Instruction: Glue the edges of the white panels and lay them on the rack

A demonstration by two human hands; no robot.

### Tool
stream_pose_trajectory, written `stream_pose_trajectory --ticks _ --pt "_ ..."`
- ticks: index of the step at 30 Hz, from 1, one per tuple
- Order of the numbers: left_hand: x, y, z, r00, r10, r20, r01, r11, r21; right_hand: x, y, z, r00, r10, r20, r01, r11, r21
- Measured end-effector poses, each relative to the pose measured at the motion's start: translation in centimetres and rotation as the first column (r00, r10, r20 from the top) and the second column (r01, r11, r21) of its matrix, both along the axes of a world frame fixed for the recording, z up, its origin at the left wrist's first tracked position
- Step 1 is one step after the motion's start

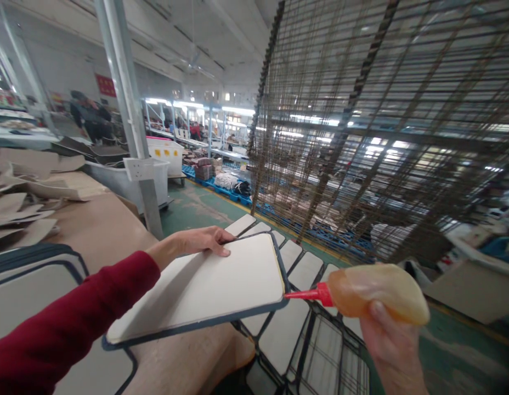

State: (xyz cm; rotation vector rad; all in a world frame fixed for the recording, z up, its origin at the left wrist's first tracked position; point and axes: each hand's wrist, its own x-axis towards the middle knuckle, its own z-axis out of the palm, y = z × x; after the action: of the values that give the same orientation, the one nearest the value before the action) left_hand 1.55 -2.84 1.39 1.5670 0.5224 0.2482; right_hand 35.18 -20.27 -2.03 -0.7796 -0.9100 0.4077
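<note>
I read the right hand (389, 334) at near right: fingers wrapped around an amber squeeze bottle (378, 291), red nozzle (307, 294) at the right corner of a blue-rimmed white panel (221, 282). The panel lies tilted at centre — the left hand (207, 240) pinches its far edge, thumb on the white face. Beyond, at right, I see a wire-mesh rack (353, 99).

White panel (230, 274) looks smooth and pretty matt. Right of it, the squeeze bottle (378, 291) is shiny, translucent plastic. Wire rack (348, 118) behind the panel? Dull metal, looks like.
</note>
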Motion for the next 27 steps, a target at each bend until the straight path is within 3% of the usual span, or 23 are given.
stream_pose_trajectory --ticks 6,14,22,27 --pt "-0.1 0.1 -1.0 0.995 0.09 0.048 -0.088 0.995 -0.049 -1.8 -0.5 0.0 0.991 -0.119 -0.064 0.125 0.989 0.081" --pt "0.2 -0.3 -3.3 0.977 0.169 0.128 -0.15 0.978 -0.142 -3.0 0.3 -1.4 0.953 -0.247 -0.174 0.272 0.952 0.142" --pt "0.5 -1.2 -4.4 0.952 0.261 0.162 -0.229 0.954 -0.192 -3.8 0.9 -0.5 0.961 -0.188 -0.202 0.228 0.954 0.194" --pt "0.3 -1.2 -5.3 0.938 0.289 0.191 -0.25 0.947 -0.203 -3.5 1.2 -1.1 0.952 -0.262 -0.156 0.288 0.94 0.182"
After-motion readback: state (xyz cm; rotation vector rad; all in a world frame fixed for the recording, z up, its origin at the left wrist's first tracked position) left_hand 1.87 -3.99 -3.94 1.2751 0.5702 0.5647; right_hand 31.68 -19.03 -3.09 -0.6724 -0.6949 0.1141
